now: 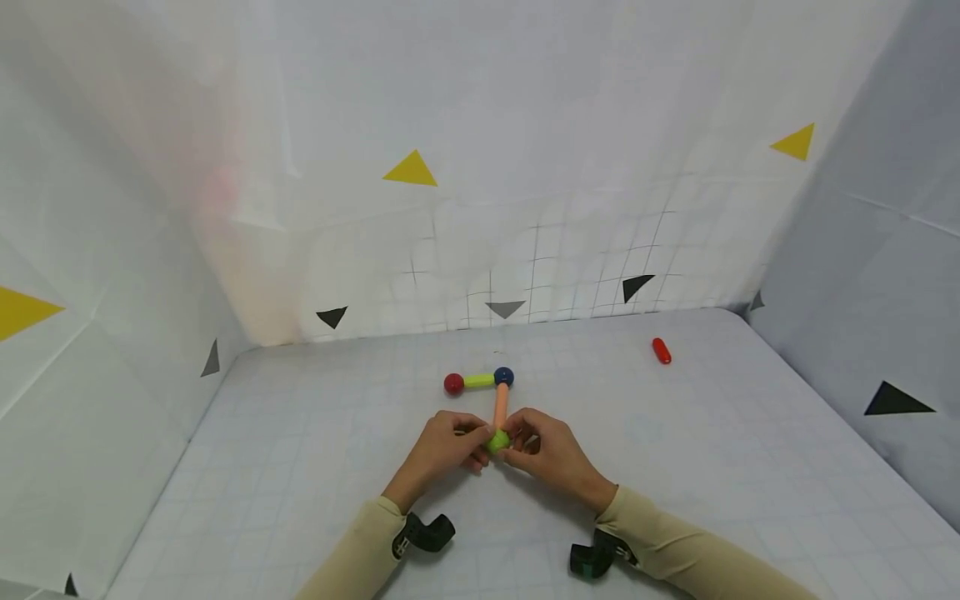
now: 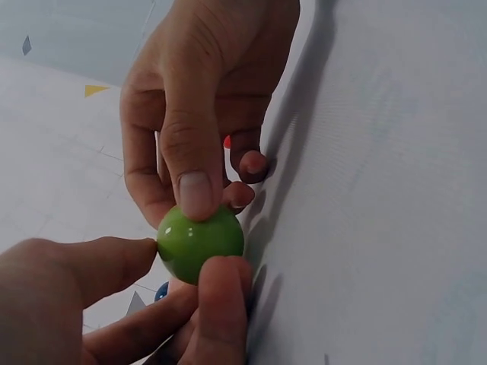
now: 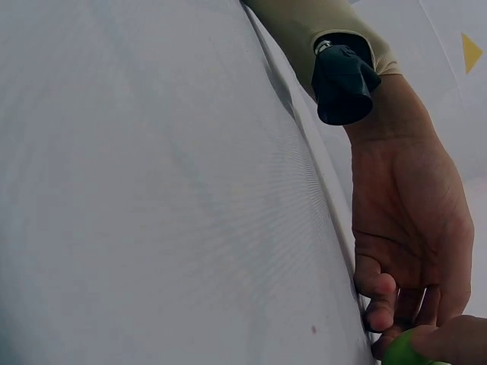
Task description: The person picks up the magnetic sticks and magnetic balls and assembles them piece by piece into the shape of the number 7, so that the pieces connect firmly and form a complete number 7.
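A green ball (image 1: 498,442) sits at the near end of a peach-orange rod (image 1: 501,405). My left hand (image 1: 448,443) pinches the ball from the left, and my right hand (image 1: 553,452) grips it from the right. Close up in the left wrist view, fingers and thumbs of both hands press on the shiny green ball (image 2: 196,242). The rod's far end meets a dark blue ball (image 1: 504,377). From there a yellow-green rod (image 1: 478,381) runs left to a dark red ball (image 1: 453,384). In the right wrist view, only part of the green ball (image 3: 403,350) shows.
A short red rod (image 1: 661,350) lies apart at the back right of the white tabletop (image 1: 337,417). White sheets with yellow and black triangles rise behind and at both sides. Dark camera mounts (image 1: 429,532) are strapped to both wrists.
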The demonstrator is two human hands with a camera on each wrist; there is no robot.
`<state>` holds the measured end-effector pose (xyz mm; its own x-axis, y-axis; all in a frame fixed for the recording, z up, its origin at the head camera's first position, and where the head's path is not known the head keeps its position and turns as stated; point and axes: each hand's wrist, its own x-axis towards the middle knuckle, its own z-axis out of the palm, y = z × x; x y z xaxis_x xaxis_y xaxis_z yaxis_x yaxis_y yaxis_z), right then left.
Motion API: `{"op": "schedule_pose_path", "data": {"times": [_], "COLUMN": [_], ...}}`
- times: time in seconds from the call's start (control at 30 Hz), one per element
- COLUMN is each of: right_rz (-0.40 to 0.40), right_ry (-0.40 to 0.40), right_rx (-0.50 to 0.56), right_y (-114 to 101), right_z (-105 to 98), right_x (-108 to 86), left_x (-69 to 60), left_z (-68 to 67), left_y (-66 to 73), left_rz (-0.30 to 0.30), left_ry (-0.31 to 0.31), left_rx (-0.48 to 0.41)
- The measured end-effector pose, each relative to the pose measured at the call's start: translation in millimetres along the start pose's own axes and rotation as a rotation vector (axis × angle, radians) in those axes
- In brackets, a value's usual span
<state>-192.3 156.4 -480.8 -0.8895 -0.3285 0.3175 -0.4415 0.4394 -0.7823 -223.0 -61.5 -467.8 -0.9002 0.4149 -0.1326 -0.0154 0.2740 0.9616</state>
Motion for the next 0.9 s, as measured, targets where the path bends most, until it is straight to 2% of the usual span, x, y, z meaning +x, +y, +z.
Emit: {"op": "schedule_pose_path", "data": {"times": [0.27, 0.47, 0.6, 0.73, 0.9], "right_rz": [-0.03, -0.045, -0.074, -0.102, -0.049], "right_ry": [-0.011, -0.018, -0.027, -0.074, -0.146], "right_rx": [-0.018, -0.03, -0.03, -0.015, -0.006], "right_y": [1.7, 2.5, 3.7, 4.1, 4.0], "right_z": [-0.1, -1.8, -2.5, -3.6, -9.2], "right_x": [-0.3, -0.5, 0.7, 1.4, -0.3], "left_x": [1.2, 2.4, 3.7, 4.4, 4.3], "left_z": [2.2, 8.7, 11.4, 12.6, 14.0], "left_y": [-1.5, -1.8, -1.1, -0.4, -0.6], "left_rz": [0.012, 0.04, 0.029, 0.025, 0.027], "left_ry": [0.013, 0.07, 0.115, 0.14, 0.164], "left_rx": [0.03, 0.058, 0.087, 0.106, 0.112]}}
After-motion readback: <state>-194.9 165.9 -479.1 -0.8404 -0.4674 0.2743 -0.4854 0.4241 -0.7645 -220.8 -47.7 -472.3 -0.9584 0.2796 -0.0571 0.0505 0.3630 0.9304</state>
